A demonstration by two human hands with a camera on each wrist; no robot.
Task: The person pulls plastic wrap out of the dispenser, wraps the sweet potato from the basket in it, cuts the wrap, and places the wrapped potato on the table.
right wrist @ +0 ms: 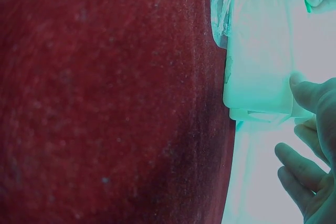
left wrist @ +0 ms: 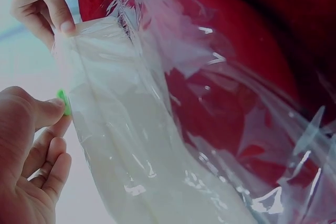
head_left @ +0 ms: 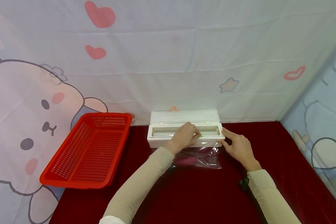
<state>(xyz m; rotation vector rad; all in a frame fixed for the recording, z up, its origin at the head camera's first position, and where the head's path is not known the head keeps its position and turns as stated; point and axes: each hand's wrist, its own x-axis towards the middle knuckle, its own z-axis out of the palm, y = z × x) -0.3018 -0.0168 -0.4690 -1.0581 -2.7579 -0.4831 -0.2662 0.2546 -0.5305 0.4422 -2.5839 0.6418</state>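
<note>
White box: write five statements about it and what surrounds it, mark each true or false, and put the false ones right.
1. The lid of the white box is open. True.
2. The left hand holds a blue spoon. False: it pinches a small green piece.
3. The right hand is at the right end of the box. True.
4. The red basket stands to the right of the box. False: it stands to the left.
5. Clear film lies over part of the box's front. True.

No legible text, labels, brands or numbers in any view; no readable signs
</note>
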